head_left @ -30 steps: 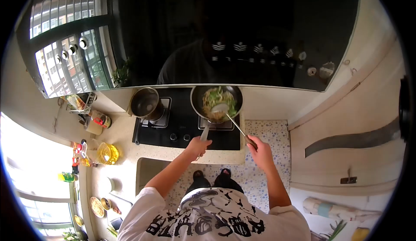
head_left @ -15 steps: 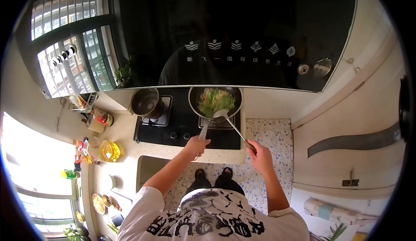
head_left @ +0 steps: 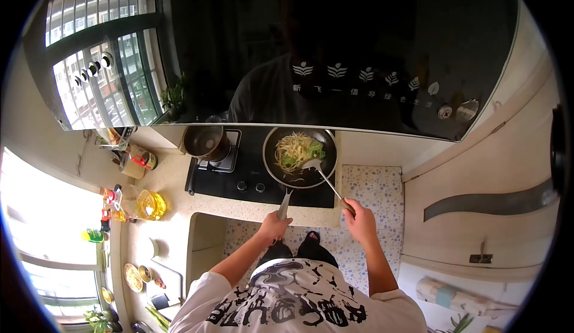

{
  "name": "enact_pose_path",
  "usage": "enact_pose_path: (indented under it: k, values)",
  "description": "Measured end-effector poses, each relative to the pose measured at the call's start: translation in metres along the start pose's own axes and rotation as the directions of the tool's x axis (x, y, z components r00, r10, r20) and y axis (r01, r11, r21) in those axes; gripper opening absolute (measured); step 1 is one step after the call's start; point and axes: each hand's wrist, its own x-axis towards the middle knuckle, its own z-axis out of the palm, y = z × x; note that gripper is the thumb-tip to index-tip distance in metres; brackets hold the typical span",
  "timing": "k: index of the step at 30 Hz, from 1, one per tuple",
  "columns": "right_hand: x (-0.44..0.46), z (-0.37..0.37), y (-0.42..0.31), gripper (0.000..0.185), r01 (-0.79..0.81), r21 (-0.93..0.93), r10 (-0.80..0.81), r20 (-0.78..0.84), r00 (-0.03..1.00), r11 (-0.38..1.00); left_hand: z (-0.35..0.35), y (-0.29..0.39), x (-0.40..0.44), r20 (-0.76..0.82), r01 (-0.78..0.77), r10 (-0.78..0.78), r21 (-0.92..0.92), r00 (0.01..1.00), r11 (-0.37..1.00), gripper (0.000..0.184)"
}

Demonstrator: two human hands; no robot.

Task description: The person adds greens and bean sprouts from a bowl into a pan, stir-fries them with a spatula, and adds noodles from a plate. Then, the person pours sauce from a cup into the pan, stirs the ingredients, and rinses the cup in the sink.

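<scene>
A dark frying pan [head_left: 308,181] sits over the right side of the stove, with its handle towards my body. My left hand [head_left: 274,226] is closed around that handle. In the pan lies a heap of pale shredded strips mixed with green leafy vegetables [head_left: 294,149]. My right hand [head_left: 360,219] grips the dark end of a metal spatula [head_left: 328,181]. The spatula's blade rests in the pan, touching the right lower side of the food.
A dark pot [head_left: 206,144] stands on the left burner of the black stove [head_left: 230,196]. An oil bottle [head_left: 150,205] and several condiments stand on the left counter. The range hood [head_left: 359,28] overhangs the stove. Plates of food [head_left: 133,277] lie lower left.
The pan has moved towards my body, and my left hand moved back with its handle. The food has been turned, now showing more pale strips on top and green at the right.
</scene>
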Motion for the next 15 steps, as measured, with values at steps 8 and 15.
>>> enact_pose_path:
  k: [8,15]
  values:
    - [0.028,0.000,0.004,0.030,-0.086,-0.068,0.085,-0.017,0.996,0.994,0.003,-0.002,0.027,-0.002,-0.007,0.007,-0.007,1.000,1.000,0.022]
    - [0.046,-0.010,0.009,0.030,-0.102,0.037,0.104,-0.055,0.993,0.994,-0.005,0.000,0.004,0.036,0.041,-0.043,0.076,0.998,0.996,0.027]
